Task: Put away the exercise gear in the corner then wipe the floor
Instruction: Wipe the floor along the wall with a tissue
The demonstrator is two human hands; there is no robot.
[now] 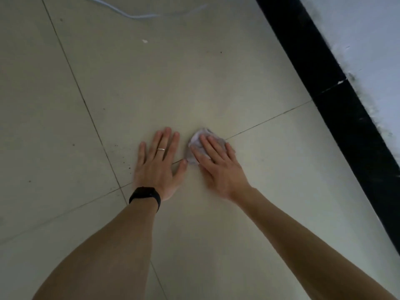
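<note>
The crumpled pale lilac cloth [198, 146] lies under the right hand [218, 164], its straight fingers [208, 146] pressing it to the grey tiled floor [216, 72]; the left hand [159, 162], spread flat, rests just beside.

The left hand [159, 164] wears a thin, plain ring [160, 149] of pale metal on one finger, set about halfway along it. A black band [145, 195] goes round the left wrist. It is matte and smooth, and broader across the top, like a slim tracker, though nothing can be read on its face. The right hand [218, 167] and its wrist are bare, and the hand is a little blurred. The left forearm [108, 245] and right forearm [303, 239] are bare down to the bottom edge.
</note>
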